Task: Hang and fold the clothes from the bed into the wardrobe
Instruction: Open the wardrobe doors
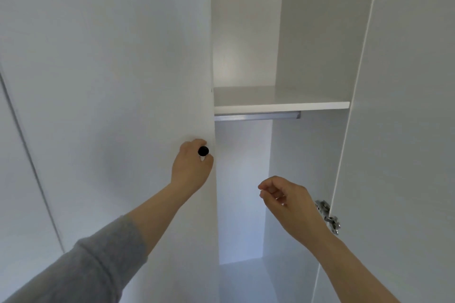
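You face the open wardrobe (317,44).
Your left hand (190,167) grips the left door's (110,81) black knob (203,151); your right hand (288,202), loosely curled and empty, is nearer the open bay. The rail (256,116) runs crosswise above. No clothes visible.

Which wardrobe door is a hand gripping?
The left door, by its black knob, held in the left hand; the hinged right door stands open and untouched, the right hand holding nothing.

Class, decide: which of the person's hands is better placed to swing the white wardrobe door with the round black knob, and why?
Left. The left hand grips the round black knob on the white wardrobe door; the right hand hangs loosely curled, holding nothing, apart from that knob.
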Available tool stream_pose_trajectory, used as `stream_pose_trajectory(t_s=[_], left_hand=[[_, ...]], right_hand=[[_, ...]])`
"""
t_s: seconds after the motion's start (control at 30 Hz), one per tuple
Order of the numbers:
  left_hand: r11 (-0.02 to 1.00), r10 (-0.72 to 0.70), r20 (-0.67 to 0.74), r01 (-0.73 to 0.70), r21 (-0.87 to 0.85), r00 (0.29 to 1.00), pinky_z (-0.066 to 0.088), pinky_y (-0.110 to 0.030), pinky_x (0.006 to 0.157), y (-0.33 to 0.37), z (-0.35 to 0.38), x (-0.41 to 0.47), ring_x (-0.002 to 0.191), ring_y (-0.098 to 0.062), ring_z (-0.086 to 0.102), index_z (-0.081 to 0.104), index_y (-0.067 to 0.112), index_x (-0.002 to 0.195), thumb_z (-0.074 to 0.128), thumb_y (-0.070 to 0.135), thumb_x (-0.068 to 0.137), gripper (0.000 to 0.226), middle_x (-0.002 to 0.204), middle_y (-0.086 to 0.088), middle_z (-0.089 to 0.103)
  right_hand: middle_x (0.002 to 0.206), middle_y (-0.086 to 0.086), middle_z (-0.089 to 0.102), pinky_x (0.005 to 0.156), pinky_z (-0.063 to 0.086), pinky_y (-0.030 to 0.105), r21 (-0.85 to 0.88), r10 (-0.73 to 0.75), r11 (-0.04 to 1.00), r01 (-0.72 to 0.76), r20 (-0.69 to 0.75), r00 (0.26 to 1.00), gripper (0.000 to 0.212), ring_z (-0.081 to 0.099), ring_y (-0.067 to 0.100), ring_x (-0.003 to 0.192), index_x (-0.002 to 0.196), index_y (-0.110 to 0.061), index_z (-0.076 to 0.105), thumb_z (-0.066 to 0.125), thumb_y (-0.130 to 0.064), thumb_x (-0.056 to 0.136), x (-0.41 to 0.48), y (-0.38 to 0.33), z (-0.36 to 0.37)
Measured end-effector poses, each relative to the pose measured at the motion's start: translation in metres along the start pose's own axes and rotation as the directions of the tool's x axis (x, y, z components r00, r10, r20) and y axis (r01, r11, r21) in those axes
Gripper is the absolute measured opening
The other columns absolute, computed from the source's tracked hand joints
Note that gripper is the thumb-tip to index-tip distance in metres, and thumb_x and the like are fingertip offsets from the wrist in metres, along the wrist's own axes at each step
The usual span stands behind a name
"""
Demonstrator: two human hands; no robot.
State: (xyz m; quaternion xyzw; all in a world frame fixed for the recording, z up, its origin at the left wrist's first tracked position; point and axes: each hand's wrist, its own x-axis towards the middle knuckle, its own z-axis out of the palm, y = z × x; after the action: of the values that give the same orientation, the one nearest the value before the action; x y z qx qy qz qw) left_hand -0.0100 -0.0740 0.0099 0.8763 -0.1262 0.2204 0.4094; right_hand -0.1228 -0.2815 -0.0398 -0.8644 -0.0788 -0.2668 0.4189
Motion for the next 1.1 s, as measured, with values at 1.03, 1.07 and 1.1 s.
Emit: stream_pose_trajectory(t_s=[1.03,1.07,1.1], left_hand=[[0.994,0.09,-0.201,-0.075,0.083,0.975,0.048,-0.021,0.068,0.024,-0.046,-0.13,0.064,-0.014,0.055,0.059,0.027,0.107,0.055,0.014,0.091,0.021,0.106,0.017,0.05],[0.995,0.084,-0.191,-0.072,0.069,0.978,0.049,-0.022,0.07,0.024,-0.047,-0.13,0.067,-0.012,0.056,0.059,0.027,0.109,0.054,0.015,0.091,0.022,0.107,0.016,0.05],[0.996,0.081,-0.181,-0.074,0.044,0.98,0.049,-0.02,0.072,0.024,-0.047,-0.131,0.072,-0.009,0.057,0.058,0.028,0.112,0.054,0.015,0.092,0.024,0.109,0.016,0.049]], right_hand=[[0.079,0.016,0.054,0.09,0.047,0.062,0.5,-0.228,0.861,0.089,0.224,0.948,0.038,0.052,0.022,0.079,0.094,0.003,0.06,0.052,-0.033,0.099,0.076,-0.128,0.021],[0.078,0.022,0.055,0.088,0.047,0.064,0.501,-0.212,0.862,0.081,0.21,0.954,0.039,0.053,0.025,0.078,0.093,0.006,0.059,0.053,-0.032,0.099,0.076,-0.128,0.022],[0.083,0.028,0.059,0.088,0.048,0.063,0.502,-0.198,0.862,0.075,0.197,0.96,0.037,0.057,0.028,0.079,0.094,0.006,0.06,0.054,-0.03,0.099,0.076,-0.128,0.022]])
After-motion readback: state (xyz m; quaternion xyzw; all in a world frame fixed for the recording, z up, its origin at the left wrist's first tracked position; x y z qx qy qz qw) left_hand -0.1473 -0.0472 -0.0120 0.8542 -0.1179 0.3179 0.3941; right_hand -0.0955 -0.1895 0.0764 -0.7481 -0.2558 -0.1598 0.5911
